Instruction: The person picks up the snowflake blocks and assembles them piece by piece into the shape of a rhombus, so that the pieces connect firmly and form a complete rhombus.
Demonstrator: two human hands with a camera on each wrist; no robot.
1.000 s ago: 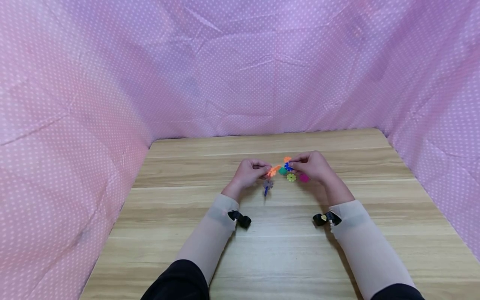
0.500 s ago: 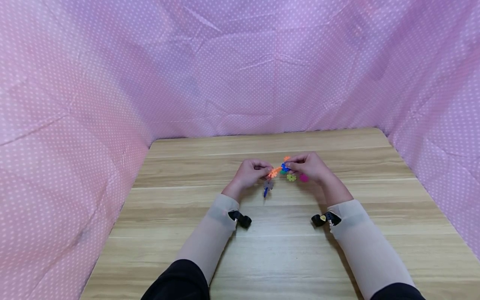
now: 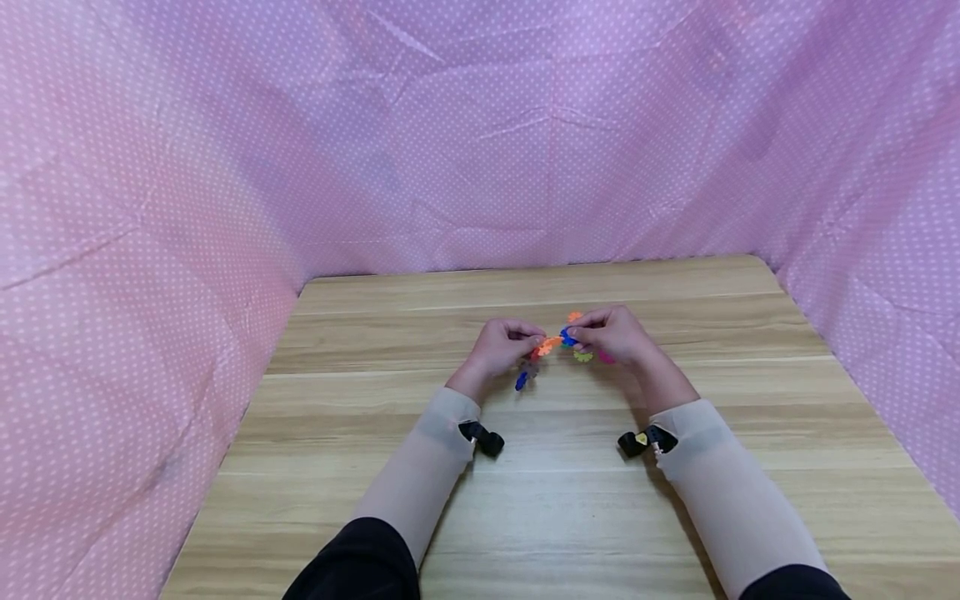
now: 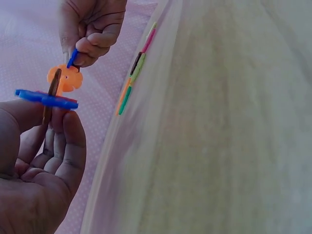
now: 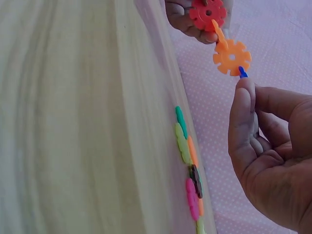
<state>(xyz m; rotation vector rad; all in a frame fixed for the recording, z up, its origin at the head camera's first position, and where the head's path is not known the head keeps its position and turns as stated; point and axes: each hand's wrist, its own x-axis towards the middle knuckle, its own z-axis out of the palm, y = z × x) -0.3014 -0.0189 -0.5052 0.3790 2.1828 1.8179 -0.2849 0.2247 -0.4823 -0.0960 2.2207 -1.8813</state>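
My left hand (image 3: 498, 343) pinches a chain of joined, notched plastic discs. A red disc (image 5: 207, 13) sits by its fingers in the right wrist view, with two orange discs (image 5: 232, 57) leading off it. Below the left fingers, a grey-brown disc and a blue disc (image 3: 521, 381) hang at the chain's lower end. Between thumb and fingers, my right hand (image 3: 621, 333) pinches another blue disc (image 5: 243, 72), mostly hidden by the fingertips. That blue disc meets the outer orange disc's edge; whether it is fully slotted in, I cannot tell.
Several loose discs lie on the wooden table (image 3: 555, 500) beneath and behind the right hand: a yellow-green one (image 5: 183, 144), a green one (image 5: 181, 122), a pink one (image 5: 192, 199), a dark one (image 5: 196, 181) and orange ones. A pink dotted cloth (image 3: 480, 150) surrounds the table.
My right hand has moved left with its blue disc, from close beside the orange disc to against it. The hanging end of the left hand's chain has swung slightly left.
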